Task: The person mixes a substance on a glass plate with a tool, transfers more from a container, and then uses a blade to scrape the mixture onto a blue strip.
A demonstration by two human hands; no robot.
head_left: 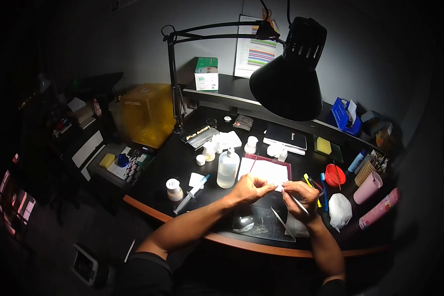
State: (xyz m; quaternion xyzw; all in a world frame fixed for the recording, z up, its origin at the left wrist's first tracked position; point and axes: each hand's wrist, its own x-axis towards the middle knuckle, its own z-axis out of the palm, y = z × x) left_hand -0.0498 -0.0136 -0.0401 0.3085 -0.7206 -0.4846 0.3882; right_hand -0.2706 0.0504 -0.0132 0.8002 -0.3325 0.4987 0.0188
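Observation:
My left hand (251,189) is closed in a pinch over the front edge of a bright white sheet (267,170); what its fingertips hold is too small to make out. Close beside it, my right hand (302,197) grips a slim white pen-like tool (299,204), which slants down toward the wrist. The fingertips of both hands almost meet. Beneath the hands lies a dark glossy plate (261,227) with a clear rounded object (243,223) on it. Another pointed tool (278,217) rests near a crumpled whitish piece (296,227).
A clear bottle (227,170) stands left of the sheet, with a syringe (191,193) and a lidded jar (173,190) farther left. At right are a red bowl (335,175), a white bundle (340,211) and a pink bottle (368,188). A black lamp (291,79) hangs above.

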